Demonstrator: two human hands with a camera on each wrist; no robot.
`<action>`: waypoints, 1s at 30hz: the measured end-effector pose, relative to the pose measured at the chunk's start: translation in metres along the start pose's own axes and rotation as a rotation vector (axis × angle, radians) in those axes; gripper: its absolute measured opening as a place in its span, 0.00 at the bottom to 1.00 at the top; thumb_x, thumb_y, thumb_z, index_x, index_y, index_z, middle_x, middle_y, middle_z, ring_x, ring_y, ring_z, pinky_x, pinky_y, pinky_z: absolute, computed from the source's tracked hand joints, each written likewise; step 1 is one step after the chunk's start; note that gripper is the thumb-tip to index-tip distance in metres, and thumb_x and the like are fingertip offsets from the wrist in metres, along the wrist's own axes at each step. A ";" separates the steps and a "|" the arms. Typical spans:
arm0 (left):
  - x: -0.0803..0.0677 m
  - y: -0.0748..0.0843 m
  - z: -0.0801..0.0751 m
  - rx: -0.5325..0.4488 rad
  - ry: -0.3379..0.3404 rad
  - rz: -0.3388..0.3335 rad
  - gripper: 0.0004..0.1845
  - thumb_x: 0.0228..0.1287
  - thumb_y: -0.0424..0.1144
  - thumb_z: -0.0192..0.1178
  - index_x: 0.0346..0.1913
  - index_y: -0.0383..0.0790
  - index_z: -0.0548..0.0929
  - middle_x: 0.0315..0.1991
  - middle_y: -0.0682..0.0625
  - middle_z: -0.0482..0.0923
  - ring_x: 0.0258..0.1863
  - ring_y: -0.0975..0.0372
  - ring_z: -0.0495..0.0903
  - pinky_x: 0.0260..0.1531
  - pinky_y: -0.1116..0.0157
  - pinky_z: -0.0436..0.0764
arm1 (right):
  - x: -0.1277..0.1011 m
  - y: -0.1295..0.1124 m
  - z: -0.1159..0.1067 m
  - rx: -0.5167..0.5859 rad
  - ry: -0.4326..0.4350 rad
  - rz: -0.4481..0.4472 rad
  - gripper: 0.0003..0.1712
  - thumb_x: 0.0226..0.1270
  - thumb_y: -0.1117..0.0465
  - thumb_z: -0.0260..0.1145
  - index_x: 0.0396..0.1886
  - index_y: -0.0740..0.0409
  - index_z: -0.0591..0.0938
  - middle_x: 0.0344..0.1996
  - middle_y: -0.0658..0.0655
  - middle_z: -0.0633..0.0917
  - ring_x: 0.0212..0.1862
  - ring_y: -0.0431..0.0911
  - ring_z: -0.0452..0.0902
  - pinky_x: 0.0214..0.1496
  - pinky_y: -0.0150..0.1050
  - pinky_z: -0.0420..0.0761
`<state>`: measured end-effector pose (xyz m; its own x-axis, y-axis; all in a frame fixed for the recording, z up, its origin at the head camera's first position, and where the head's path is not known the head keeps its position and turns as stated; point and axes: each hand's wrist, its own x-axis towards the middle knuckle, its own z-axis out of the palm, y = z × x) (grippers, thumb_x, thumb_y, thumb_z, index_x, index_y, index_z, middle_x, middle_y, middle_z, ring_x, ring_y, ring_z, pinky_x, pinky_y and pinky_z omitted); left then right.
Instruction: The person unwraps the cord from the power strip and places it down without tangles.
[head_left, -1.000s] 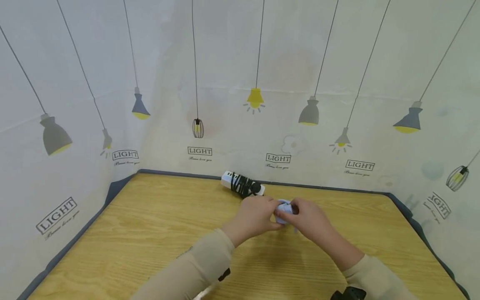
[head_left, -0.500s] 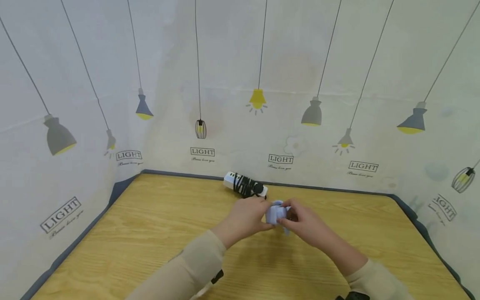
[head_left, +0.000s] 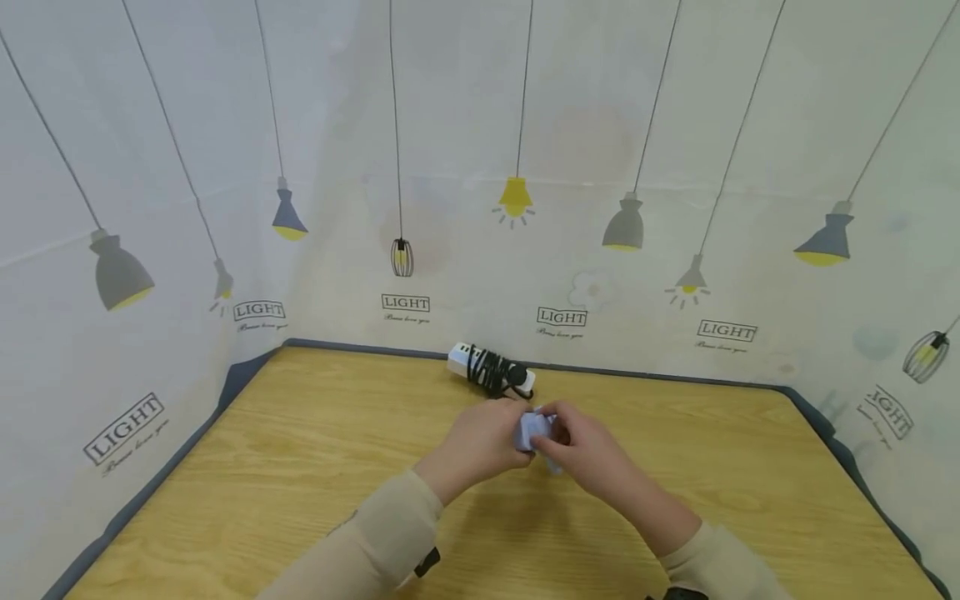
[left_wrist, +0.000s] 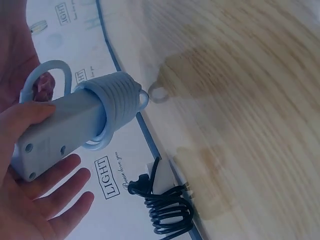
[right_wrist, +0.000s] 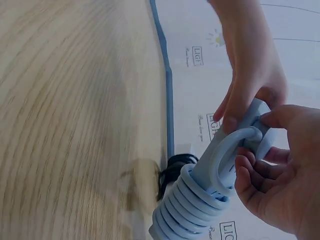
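Note:
Both hands hold a pale blue power strip (left_wrist: 67,125) above the table. Its cord (left_wrist: 112,102) is coiled several times around the strip's far half. My left hand (head_left: 480,437) grips the near end, thumb on one face and fingers on the other side. My right hand (head_left: 588,446) pinches the plug (right_wrist: 262,140) between thumb and fingers, where it sits right against the strip near the left fingers. A loop of cord (right_wrist: 220,150) curves from the plug back to the coils. The plug's prongs are hidden.
A white power strip (head_left: 461,360) wrapped in a black cord (head_left: 491,372) lies at the table's back edge, beyond the hands. The wood-grain table (head_left: 337,425) is enclosed by a pale backdrop (head_left: 457,108) printed with lamps.
Both hands have shifted left and a little nearer with the blue power strip. The strip has turned somewhat between them, and the right hand keeps hold of the plug.

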<state>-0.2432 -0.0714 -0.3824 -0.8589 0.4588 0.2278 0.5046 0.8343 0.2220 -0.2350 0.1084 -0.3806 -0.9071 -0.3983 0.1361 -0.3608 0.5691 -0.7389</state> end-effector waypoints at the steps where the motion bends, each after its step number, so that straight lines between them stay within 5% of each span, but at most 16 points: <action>1: -0.001 0.000 0.000 -0.019 0.006 -0.011 0.24 0.51 0.48 0.74 0.49 0.41 0.80 0.38 0.53 0.81 0.36 0.63 0.79 0.37 0.64 0.79 | 0.000 -0.002 0.001 0.003 0.000 -0.007 0.19 0.67 0.54 0.67 0.53 0.58 0.77 0.30 0.51 0.78 0.31 0.44 0.72 0.31 0.40 0.74; 8: -0.008 -0.001 -0.003 -0.153 0.072 -0.117 0.38 0.53 0.50 0.73 0.64 0.36 0.72 0.46 0.45 0.83 0.40 0.57 0.83 0.38 0.60 0.81 | 0.000 -0.020 0.007 -0.009 0.007 -0.035 0.17 0.67 0.54 0.67 0.51 0.55 0.77 0.27 0.50 0.77 0.28 0.44 0.71 0.29 0.39 0.73; 11: -0.012 -0.003 -0.007 -0.194 0.116 -0.113 0.37 0.55 0.49 0.72 0.64 0.37 0.72 0.46 0.46 0.83 0.40 0.58 0.83 0.38 0.60 0.81 | 0.000 -0.027 0.006 -0.040 0.033 -0.056 0.17 0.67 0.55 0.68 0.51 0.56 0.77 0.25 0.50 0.76 0.27 0.43 0.70 0.29 0.38 0.72; 17: -0.022 -0.005 -0.016 -0.256 0.263 -0.033 0.27 0.54 0.42 0.74 0.57 0.39 0.78 0.48 0.49 0.82 0.43 0.59 0.82 0.41 0.61 0.81 | -0.002 -0.043 0.003 -0.111 0.063 -0.130 0.20 0.66 0.55 0.68 0.54 0.58 0.77 0.25 0.48 0.75 0.27 0.42 0.69 0.29 0.37 0.72; 24: -0.031 -0.004 -0.033 -0.198 0.496 0.108 0.23 0.48 0.35 0.76 0.49 0.35 0.82 0.42 0.46 0.84 0.40 0.57 0.83 0.40 0.61 0.82 | -0.005 -0.064 0.000 -0.131 0.106 -0.203 0.21 0.67 0.55 0.67 0.56 0.58 0.75 0.25 0.47 0.74 0.28 0.42 0.69 0.30 0.37 0.73; 30: -0.035 -0.001 -0.047 -0.147 0.587 0.145 0.22 0.47 0.33 0.76 0.47 0.33 0.82 0.40 0.45 0.84 0.38 0.56 0.84 0.38 0.61 0.82 | -0.008 -0.081 0.003 -0.055 0.158 -0.169 0.21 0.67 0.56 0.67 0.56 0.56 0.75 0.26 0.49 0.75 0.29 0.43 0.71 0.30 0.38 0.75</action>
<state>-0.2101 -0.1029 -0.3459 -0.6097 0.2852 0.7396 0.6555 0.7059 0.2682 -0.1983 0.0638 -0.3239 -0.8538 -0.3760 0.3601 -0.5180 0.5440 -0.6601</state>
